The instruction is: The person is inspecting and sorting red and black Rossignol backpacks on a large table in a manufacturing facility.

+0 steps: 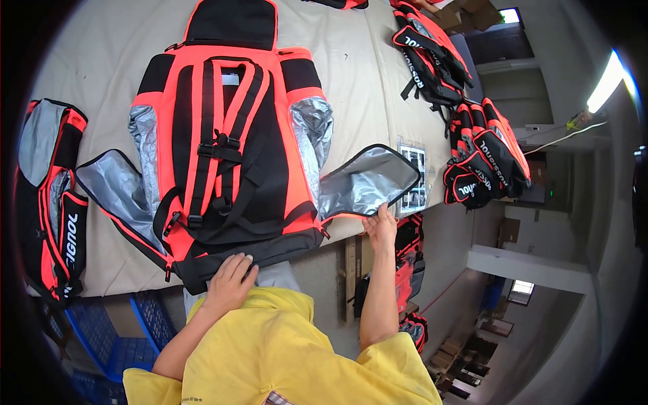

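Observation:
A large orange and black backpack [187, 81] lies on the cloth-covered table in front of me, straps up, its black base toward my body. Both lower side flaps are folded out, showing silver lining. My right hand [383, 229] pinches the lower edge of the right side flap [368, 181], near its outer corner. My left hand [231, 280] lies on the black base [280, 251], fingers stretched over it. The left side flap [118, 185] spreads out beyond that hand, untouched. Black straps with buckles [219, 147] run down the bag's middle.
Another such bag [54, 196] lies at the table's left edge. More bags [489, 155] are piled along the far right. A plastic-covered sheet [413, 177] lies beside the right flap. Below the table's near edge are blue plastic crates [121, 331] on the left.

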Available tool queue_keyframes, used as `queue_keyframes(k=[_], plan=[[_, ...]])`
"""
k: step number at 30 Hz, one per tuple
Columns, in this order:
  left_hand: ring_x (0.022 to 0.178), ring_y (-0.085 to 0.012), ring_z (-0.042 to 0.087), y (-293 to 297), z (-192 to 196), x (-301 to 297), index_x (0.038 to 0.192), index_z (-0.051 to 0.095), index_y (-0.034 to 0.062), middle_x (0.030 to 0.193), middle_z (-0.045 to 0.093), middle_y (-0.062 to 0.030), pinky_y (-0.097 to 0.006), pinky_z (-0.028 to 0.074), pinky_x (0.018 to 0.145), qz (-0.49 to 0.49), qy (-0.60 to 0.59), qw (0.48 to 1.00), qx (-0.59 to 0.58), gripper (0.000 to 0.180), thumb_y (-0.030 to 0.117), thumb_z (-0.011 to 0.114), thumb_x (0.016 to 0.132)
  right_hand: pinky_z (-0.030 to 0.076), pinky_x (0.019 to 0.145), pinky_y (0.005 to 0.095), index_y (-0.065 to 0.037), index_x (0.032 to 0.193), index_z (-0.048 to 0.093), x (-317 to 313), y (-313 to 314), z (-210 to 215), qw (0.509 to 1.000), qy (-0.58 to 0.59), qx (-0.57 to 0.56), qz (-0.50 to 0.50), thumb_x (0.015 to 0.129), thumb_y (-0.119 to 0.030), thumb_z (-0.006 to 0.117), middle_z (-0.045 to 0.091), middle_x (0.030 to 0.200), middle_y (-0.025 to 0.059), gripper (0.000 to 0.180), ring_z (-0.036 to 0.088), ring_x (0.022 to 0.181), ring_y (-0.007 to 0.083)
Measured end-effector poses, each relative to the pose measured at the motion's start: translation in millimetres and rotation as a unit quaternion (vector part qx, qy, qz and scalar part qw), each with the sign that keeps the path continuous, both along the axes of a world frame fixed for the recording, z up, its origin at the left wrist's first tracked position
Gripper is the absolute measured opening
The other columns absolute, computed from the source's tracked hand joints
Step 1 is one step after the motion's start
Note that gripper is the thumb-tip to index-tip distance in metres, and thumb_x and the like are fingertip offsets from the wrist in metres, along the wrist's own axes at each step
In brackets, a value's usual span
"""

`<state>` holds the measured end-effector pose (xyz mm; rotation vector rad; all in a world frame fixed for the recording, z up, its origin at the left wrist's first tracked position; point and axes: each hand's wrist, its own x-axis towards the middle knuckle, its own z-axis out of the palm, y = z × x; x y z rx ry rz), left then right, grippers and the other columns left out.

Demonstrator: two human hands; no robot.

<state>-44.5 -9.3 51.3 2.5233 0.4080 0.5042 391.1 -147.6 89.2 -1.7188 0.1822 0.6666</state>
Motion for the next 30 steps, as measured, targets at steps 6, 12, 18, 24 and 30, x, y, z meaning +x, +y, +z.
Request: queue_keyframes(k=[6, 12, 18, 24, 30], plan=[[0.129, -0.0384, 0.059, 2, 7, -33, 0.118, 0.073, 0.0046, 0.134, 0.063, -0.0184, -0.051, 0.052, 0.11, 0.011, -0.003, 1.0, -0.016, 0.032, 0.011, 0.068, 0.087, 0.061, 0.069, 0.0336, -0.009, 0.11, 0.068, -13, 7, 0, 1.0, -0.003, 0.011, 0.002, 0.109, -0.045, 0.061, 0.071, 0.092, 0.0049, 0.036, 0.071, 0.078, 0.017], [0.125, -0.0372, 0.064, -1, 24, -46, 0.109, 0.072, 0.0026, 0.123, 0.069, -0.0195, -0.053, 0.051, 0.111, 0.012, -0.034, 0.999, -0.018, 0.026, 0.018, 0.07, 0.088, 0.031, 0.043, 0.0312, -0.021, 0.084, 0.049, -3, 2, -20, 0.999, -0.027, -0.024, -0.014, 0.108, -0.034, 0.061, 0.036, 0.061, -0.006, 0.03, 0.041, 0.048, 0.0116], [0.122, -0.0354, 0.063, -14, 21, -43, 0.111, 0.07, -0.0007, 0.121, 0.068, -0.0178, -0.052, 0.051, 0.11, 0.054, -0.089, 0.995, 0.003, 0.033, 0.019, 0.068, 0.085, 0.051, 0.105, 0.0396, -0.01, 0.159, 0.042, 0, -34, -8, 0.997, 0.054, -0.055, 0.025, 0.106, -0.059, 0.057, 0.062, 0.144, 0.0135, 0.074, 0.062, 0.129, 0.0247], [0.127, -0.0364, 0.06, -9, 36, -77, 0.121, 0.069, 0.0038, 0.13, 0.064, -0.0163, -0.053, 0.05, 0.109, 0.136, -0.105, 0.985, 0.02, 0.036, 0.019, 0.067, 0.088, 0.055, 0.1, 0.0451, -0.002, 0.149, 0.052, -67, -42, -34, 0.983, 0.085, -0.112, 0.114, 0.11, -0.051, 0.053, 0.063, 0.14, 0.0189, 0.063, 0.066, 0.121, 0.0323], [0.148, -0.0436, 0.044, 29, 28, -101, 0.14, 0.064, 0.0156, 0.154, 0.051, -0.0161, -0.064, 0.038, 0.118, 0.188, 0.085, 0.977, 0.06, 0.056, 0.019, 0.072, 0.085, 0.064, 0.086, 0.0442, 0.0, 0.128, 0.058, -153, -14, -61, 0.961, 0.164, -0.098, 0.197, 0.107, -0.014, 0.053, 0.072, 0.118, 0.0168, 0.025, 0.075, 0.101, 0.0314]])
